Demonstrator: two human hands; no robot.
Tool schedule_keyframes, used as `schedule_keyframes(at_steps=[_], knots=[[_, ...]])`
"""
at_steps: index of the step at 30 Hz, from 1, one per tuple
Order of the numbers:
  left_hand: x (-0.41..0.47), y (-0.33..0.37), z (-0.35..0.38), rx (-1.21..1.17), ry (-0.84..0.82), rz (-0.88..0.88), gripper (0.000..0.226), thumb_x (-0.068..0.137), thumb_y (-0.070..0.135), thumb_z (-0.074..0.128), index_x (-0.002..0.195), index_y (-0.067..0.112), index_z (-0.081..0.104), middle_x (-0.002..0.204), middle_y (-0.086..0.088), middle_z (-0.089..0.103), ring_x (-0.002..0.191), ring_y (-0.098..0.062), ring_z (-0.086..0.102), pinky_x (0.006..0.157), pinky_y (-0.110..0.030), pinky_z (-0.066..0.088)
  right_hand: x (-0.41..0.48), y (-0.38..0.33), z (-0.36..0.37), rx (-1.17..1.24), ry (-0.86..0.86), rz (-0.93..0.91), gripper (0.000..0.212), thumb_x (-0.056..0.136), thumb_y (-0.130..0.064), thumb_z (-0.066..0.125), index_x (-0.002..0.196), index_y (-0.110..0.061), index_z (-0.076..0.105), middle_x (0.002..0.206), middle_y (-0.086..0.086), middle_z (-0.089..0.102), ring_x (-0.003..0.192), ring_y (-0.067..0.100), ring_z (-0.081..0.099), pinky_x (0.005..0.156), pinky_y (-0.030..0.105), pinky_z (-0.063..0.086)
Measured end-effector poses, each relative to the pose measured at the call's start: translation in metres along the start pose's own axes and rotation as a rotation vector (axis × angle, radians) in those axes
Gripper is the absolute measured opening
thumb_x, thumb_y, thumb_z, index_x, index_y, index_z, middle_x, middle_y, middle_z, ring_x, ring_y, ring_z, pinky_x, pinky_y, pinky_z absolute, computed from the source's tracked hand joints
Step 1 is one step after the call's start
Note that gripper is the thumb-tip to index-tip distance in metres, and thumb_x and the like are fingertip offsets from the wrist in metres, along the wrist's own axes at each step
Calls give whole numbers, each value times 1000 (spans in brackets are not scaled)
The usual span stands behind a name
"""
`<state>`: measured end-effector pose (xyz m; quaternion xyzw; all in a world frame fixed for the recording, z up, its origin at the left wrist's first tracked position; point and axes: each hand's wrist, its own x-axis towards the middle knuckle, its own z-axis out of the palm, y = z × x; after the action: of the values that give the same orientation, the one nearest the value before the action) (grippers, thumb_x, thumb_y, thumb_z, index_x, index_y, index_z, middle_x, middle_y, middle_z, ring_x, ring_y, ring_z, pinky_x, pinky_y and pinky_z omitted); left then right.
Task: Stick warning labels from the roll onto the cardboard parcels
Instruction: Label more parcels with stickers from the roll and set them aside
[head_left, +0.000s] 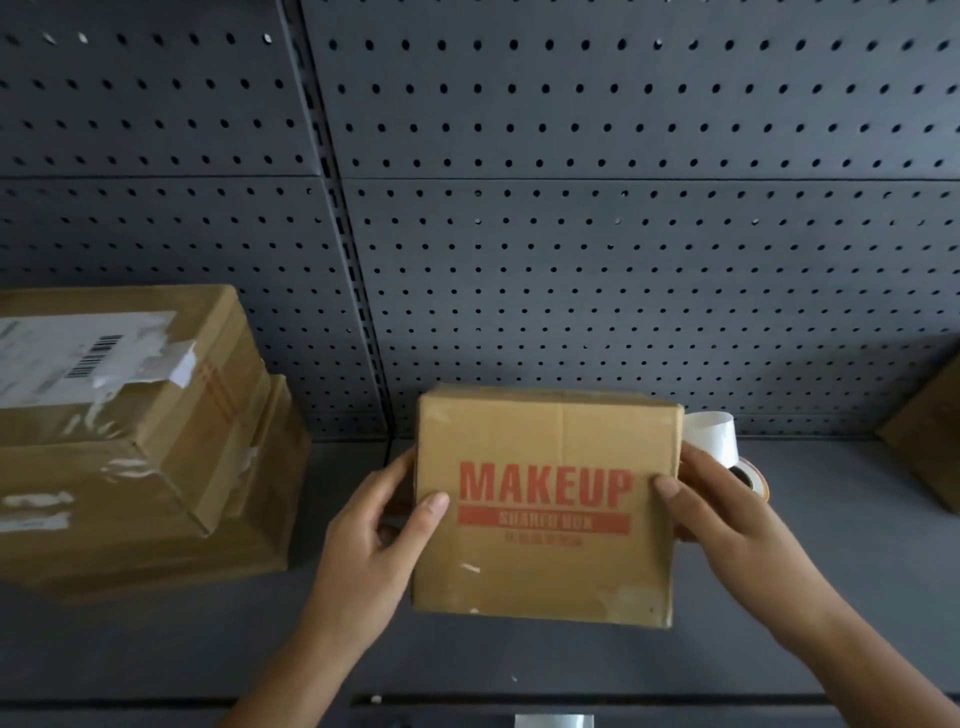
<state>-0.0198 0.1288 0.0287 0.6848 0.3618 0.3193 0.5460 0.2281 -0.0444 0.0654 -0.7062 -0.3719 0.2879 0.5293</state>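
Now, left grip (374, 525) & right grip (727, 514) both clasp the MAKEUP box (545, 499) at its 9 & 3 o'clock sides, mid shelf (831, 571). Label roll (714, 439) sits just beside, 1 o'clock of box; right grip's nearer, I'd say.

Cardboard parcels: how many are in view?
4. MAKEUP box at centre between left hand and right hand; labelled box stacked on lower box at left; partial box at right edge. Others may be hidden.

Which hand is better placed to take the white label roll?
Probably the right hand: the white label roll stands just behind it; the left hand holds the other side of the brown cardboard MAKEUP box.
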Motion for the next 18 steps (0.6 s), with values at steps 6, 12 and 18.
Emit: schedule_keyframes(at_steps=[6, 12, 18], knots=[[11, 18, -1, 72, -10, -151, 39, 86, 63, 54, 116, 43, 68, 107, 18, 76, 93, 0, 73, 86, -36, 62, 16, -4, -2, -12, 18, 167, 22, 101, -36, 52, 110, -30, 72, 88, -14, 77, 80, 6, 74, 65, 21, 57], [27, 20, -2, 146, -64, -288, 29, 94, 62, 53, 109, 46, 72, 100, 23, 77, 95, -3, 73, 91, -33, 58, 33, -1, 1, 3, 27, 287, 19, 101, -36, 57, 103, -29, 74, 88, -3, 79, 85, 18, 75, 75, 31, 62], [38, 18, 0, 114, -17, -346, 26, 91, 56, 62, 97, 35, 77, 91, 17, 80, 90, -9, 76, 84, -32, 58, 40, 3, 10, -13, 14, 324, 19, 100, -40, 57, 105, -29, 72, 95, -1, 79, 91, 23, 75, 83, 39, 63]])
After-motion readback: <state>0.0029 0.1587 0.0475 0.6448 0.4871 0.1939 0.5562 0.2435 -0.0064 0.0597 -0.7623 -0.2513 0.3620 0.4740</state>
